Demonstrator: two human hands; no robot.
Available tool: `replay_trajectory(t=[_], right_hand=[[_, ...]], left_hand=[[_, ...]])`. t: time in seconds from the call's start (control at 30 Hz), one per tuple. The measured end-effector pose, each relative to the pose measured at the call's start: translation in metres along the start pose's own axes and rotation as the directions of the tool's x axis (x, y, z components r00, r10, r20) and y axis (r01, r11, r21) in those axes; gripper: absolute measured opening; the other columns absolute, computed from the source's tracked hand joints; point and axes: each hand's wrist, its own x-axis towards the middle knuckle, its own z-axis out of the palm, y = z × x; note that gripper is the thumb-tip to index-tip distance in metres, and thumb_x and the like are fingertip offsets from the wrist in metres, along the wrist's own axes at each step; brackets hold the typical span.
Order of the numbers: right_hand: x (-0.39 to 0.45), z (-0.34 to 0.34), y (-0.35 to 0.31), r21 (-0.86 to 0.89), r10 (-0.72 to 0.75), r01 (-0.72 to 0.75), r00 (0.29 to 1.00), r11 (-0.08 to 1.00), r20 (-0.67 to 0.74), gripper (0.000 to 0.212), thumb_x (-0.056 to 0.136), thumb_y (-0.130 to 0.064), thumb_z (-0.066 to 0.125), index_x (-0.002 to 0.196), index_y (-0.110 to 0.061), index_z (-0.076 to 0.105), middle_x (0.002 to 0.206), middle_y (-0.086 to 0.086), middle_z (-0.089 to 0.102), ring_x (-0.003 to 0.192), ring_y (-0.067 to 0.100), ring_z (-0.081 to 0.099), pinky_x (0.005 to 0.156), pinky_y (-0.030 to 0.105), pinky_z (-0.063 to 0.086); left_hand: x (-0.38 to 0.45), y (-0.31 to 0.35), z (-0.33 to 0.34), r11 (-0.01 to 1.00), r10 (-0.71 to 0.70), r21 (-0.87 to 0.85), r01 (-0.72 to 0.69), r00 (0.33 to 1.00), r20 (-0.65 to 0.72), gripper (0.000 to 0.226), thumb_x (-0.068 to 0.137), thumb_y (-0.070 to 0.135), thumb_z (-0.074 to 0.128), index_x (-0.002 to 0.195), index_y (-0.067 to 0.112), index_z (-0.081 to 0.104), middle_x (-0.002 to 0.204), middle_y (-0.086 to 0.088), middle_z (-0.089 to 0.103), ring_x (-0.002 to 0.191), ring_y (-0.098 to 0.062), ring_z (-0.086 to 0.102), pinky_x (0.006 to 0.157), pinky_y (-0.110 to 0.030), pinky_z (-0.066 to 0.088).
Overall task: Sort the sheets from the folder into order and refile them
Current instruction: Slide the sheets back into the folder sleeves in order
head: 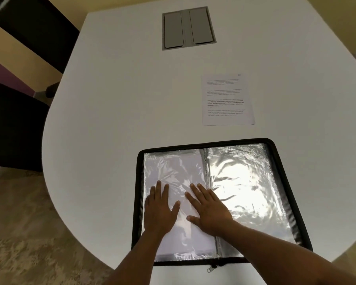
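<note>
White table (115, 120) is carrying everything. Nearest, the left hand (159, 210) and right hand (209, 210) are lying flat, fingers spread, pressing a sleeve in the open folder (284, 182). Crinkled plastic is likely slipping under such pressure, creasing the page inside. Farther off, one printed sheet (227, 99) is waiting, easily misordered.

An office meeting room: white conference table (115, 112), cable hatch (188, 28), black chairs (14, 124).

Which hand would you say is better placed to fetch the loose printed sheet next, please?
Probably the right hand. The printed sheet lies beyond the folder on the right side, while the left hand presses the left sleeve page.
</note>
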Motion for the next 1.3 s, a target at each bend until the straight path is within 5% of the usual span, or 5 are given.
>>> replay_trajectory(t=[0.17, 0.43, 0.73, 1.07, 1.3], right_hand=[[0.006, -0.008, 0.008, 0.158, -0.007, 0.028, 0.991, 0.987, -0.134, 0.066, 0.094, -0.061, 0.037, 0.143, -0.018, 0.048, 0.154, 0.004, 0.039, 0.142, 0.023, 0.036, 0.115, 0.041, 0.027], [0.051, -0.077, 0.085, 0.554, 0.473, -0.211, 0.793, 0.805, -0.384, 0.033, 0.09, -0.03, 0.057, 0.112, -0.007, 0.06, 0.111, 0.012, 0.06, 0.102, 0.029, 0.054, 0.083, 0.033, 0.043], [0.116, -0.146, 0.204, 0.713, 0.735, -0.382, 0.62, 0.588, -0.273, 0.047, 0.088, -0.018, 0.067, 0.129, -0.005, 0.05, 0.126, 0.016, 0.051, 0.116, 0.031, 0.051, 0.092, 0.038, 0.043], [0.173, -0.162, 0.27, 0.733, 0.826, -0.52, 0.555, 0.438, -0.1, 0.064, 0.086, -0.027, 0.071, 0.138, -0.007, 0.04, 0.137, 0.015, 0.044, 0.124, 0.032, 0.047, 0.098, 0.037, 0.04], [0.197, -0.171, 0.289, 0.761, 0.817, -0.497, 0.571, 0.417, -0.075, 0.047, 0.092, -0.029, 0.065, 0.129, -0.004, 0.049, 0.127, 0.011, 0.06, 0.113, 0.025, 0.058, 0.081, 0.025, 0.04]], left_hand=[[0.016, 0.02, -0.008, 0.996, -0.083, -0.054, 0.077, 0.989, -0.122, 0.063, 0.084, 0.049, 0.04, 0.128, 0.007, 0.056, 0.14, -0.017, 0.05, 0.128, -0.036, 0.047, 0.105, -0.048, 0.037], [0.088, 0.09, -0.035, 0.955, -0.047, -0.295, -0.018, 0.976, -0.212, 0.048, 0.087, 0.028, 0.061, 0.128, 0.005, 0.054, 0.128, -0.013, 0.055, 0.121, -0.03, 0.049, 0.103, -0.039, 0.039], [0.206, 0.172, -0.054, 0.828, -0.18, -0.541, 0.147, 0.984, -0.008, 0.064, 0.089, 0.032, 0.065, 0.142, 0.008, 0.039, 0.141, -0.011, 0.042, 0.128, -0.025, 0.044, 0.105, -0.03, 0.037], [0.307, 0.223, -0.054, 0.874, -0.324, -0.365, 0.322, 0.944, 0.058, 0.082, 0.08, 0.051, 0.071, 0.139, 0.006, 0.038, 0.138, -0.014, 0.04, 0.129, -0.032, 0.039, 0.101, -0.043, 0.04], [0.337, 0.24, -0.055, 0.835, -0.418, -0.327, 0.442, 0.897, 0.143, 0.075, 0.076, 0.038, 0.078, 0.132, 0.006, 0.037, 0.137, -0.016, 0.034, 0.125, -0.034, 0.042, 0.095, -0.04, 0.045]])
